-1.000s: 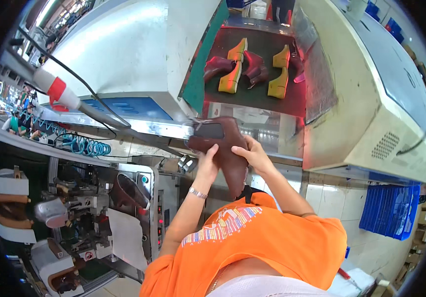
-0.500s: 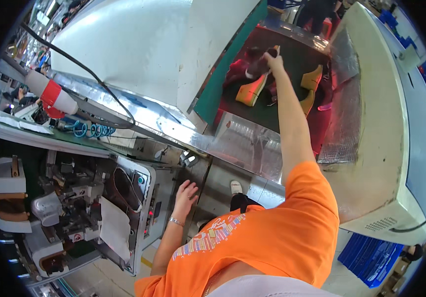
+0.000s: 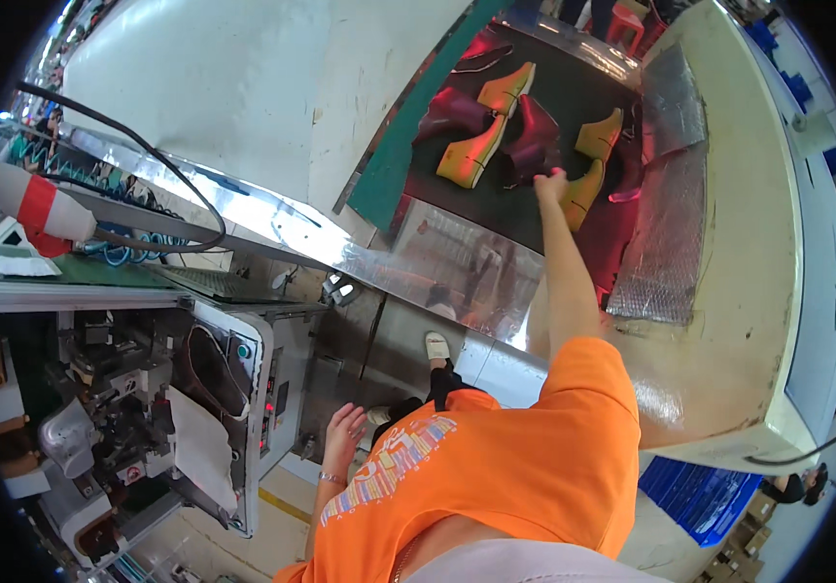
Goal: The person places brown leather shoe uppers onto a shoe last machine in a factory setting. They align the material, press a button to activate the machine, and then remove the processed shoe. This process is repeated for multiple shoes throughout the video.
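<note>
Head view, read from left to right: a red-and-white capped cylinder (image 3: 34, 209) and a black cable (image 3: 160, 175) are seen at the far left, above a grey machine (image 3: 146, 408) with an open front. Further right, the left hand (image 3: 342, 432) is held low beside the orange shirt, fingers loosely spread and nothing in it. The right arm is stretched far up over the dark belt (image 3: 496, 209), and the right hand (image 3: 551, 182) is laid on a dark maroon boot upper (image 3: 533, 136); whether it is actually gripped cannot be told (the fingers are too small to read). A second maroon upper on a yellow last (image 3: 467, 155) lies just beside it to the left, and more yellow lasts (image 3: 598, 136) sit close on the right.

The reach is judged long and one-handed, so a weak pinch could let the upper slip, or the neighbouring pieces could be nudged out of place. If the belt is moving, the sleeve or fingers could be dragged towards the silver insulated cover (image 3: 671, 194).
</note>
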Demonstrator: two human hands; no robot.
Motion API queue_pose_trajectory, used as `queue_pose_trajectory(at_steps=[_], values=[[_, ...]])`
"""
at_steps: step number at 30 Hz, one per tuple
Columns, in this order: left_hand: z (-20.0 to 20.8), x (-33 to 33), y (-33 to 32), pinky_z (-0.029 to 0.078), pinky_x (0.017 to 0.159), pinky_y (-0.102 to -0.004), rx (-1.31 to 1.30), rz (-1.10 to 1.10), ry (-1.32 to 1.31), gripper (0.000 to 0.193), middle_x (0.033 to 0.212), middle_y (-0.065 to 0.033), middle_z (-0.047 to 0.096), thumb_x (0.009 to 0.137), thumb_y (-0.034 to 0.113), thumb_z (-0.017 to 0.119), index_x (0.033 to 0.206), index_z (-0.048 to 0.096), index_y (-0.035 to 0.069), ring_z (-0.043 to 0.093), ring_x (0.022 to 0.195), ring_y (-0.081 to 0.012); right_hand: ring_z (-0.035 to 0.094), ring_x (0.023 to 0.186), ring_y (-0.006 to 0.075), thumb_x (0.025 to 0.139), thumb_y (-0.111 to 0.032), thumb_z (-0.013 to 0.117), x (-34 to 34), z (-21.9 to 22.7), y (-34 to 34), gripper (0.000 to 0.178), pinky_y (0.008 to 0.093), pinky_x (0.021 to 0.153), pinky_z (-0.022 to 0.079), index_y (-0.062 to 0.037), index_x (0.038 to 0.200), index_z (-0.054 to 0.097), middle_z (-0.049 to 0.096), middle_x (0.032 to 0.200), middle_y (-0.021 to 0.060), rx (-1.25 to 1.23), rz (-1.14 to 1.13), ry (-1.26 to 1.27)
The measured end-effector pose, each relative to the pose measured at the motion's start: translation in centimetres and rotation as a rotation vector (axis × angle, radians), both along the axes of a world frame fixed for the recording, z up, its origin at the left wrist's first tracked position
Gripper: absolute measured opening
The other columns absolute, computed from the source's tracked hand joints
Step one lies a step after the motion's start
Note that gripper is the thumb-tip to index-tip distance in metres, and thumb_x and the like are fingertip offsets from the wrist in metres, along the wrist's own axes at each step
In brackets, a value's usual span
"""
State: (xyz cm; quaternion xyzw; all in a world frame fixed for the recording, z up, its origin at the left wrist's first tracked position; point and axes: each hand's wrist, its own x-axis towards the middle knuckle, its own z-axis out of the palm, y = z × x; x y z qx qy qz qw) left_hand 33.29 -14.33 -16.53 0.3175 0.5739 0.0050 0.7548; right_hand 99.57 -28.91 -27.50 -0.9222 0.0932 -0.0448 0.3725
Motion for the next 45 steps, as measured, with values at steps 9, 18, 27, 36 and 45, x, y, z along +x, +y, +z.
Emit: queue_pose_trajectory(at_steps=[9, 18, 27, 36, 45], values=[[0.6, -3.8, 1.1, 0.044, 0.075, -0.0235, 0.245, -0.189, 0.2, 0.034, 0.11, -0.006, 0.059, 0.082, 0.007, 0.056, 0.115, 0.05, 0.006, 0.057, 0.094, -0.0134, 0.056, 0.101, 0.0235, 0.064, -0.014, 0.075, 5.8, -2.5, -4.5, 0.055, 0.0322, 0.085, 0.044, 0.0034, 0.11, 0.053, 0.057, 0.114, 0.0164, 0.116, 0.409, 0.312], [3.0, -1.3, 1.6, 0.046, 0.085, -0.0308, 0.913, -0.68, 0.132, 0.034, 0.109, -0.012, 0.059, 0.081, 0.006, 0.056, 0.114, 0.051, 0.003, 0.059, 0.099, -0.0223, 0.058, 0.089, 0.0369, 0.084, -0.03, 0.057, -10.8, 18.4, -0.4, 0.032, 0.0395, 0.076, 0.045, -0.0061, 0.106, 0.058, 0.06, 0.098, 0.0204, -0.263, 0.539, -0.325], [6.7, -3.2, 0.5, 0.046, 0.085, -0.0332, 1.021, -0.328, 0.08, 0.033, 0.106, -0.0114, 0.059, 0.081, 0.008, 0.055, 0.113, 0.052, 0.003, 0.058, 0.099, -0.0223, 0.04, 0.06, 0.0065, 0.08, -0.013, 0.061, -31.5, 30.8, 8.2, 0.018, 0.0223, 0.052, 0.032, 0.0015, 0.071, 0.055, 0.046, 0.064, -0.0033, 0.616, 1.276, 0.101], [6.4, -10.4, -2.4, 0.046, 0.083, -0.0316, 0.915, -0.174, 0.032, 0.033, 0.104, -0.0106, 0.06, 0.081, 0.011, 0.056, 0.113, 0.052, 0.004, 0.058, 0.094, -0.0225, 0.052, 0.071, 0.0103, 0.082, -0.021, 0.063, -61.2, 28.3, 33.5, 0.024, 0.0241, 0.065, 0.042, 0.0009, 0.091, 0.06, 0.057, 0.075, 0.0053, 0.894, 1.937, 0.355], [8.6, -21.0, 1.2, 0.044, 0.087, -0.0294, 0.975, 0.175, 0.039, 0.032, 0.106, -0.0078, 0.06, 0.084, 0.008, 0.054, 0.116, 0.051, 0.004, 0.057, 0.1, -0.0159, 0.058, 0.095, 0.0233, 0.075, -0.024, 0.071, -59.3, 15.9, 45.7, 0.052, 0.0375, 0.076, 0.049, 0.0055, 0.112, 0.05, 0.058, 0.102, 0.0165, 0.645, 1.036, 1.141]])
